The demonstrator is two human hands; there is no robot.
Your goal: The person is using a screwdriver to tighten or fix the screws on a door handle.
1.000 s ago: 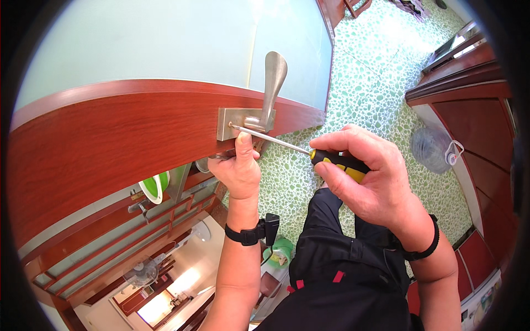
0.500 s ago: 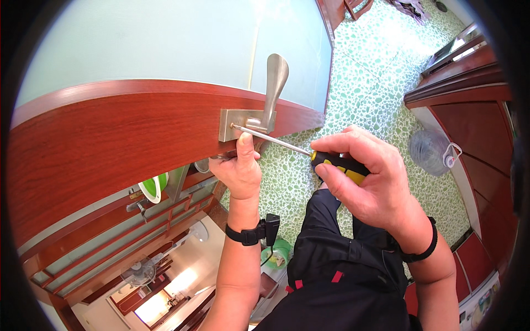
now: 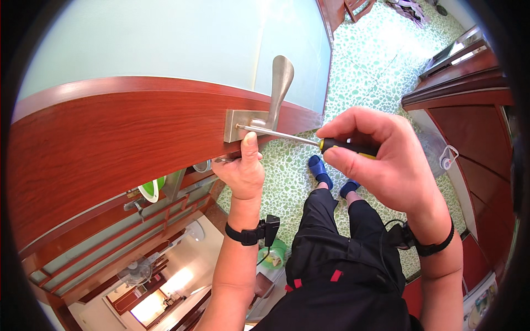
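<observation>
My right hand [image 3: 386, 160] is closed round the black and yellow handle [image 3: 345, 147] of a screwdriver. Its long steel shaft [image 3: 287, 135] reaches left to a screw hole in the square metal plate of a lever door handle [image 3: 282, 83]. The plate sits on the red-brown wooden rail of a door [image 3: 121, 124]. Below the plate, my left hand [image 3: 243, 172] has its thumb raised against the shaft near the tip. Its other fingers curl in by the door's edge, next to a small metal piece; what they grip is mostly hidden.
Pale frosted glass [image 3: 165, 41] fills the door above the rail. Green pebble-patterned floor [image 3: 364, 71] stretches beyond. A clear plastic jug [image 3: 436, 154] stands by a red cabinet [image 3: 475, 132] at right. Below my left arm are a green bucket [image 3: 273, 255] and my blue slippers [image 3: 317, 166] nearby.
My right hand has turned over the screwdriver handle and shifted slightly right and up. The shaft now lies flatter. My slippers have come into sight; the left hand has barely moved.
</observation>
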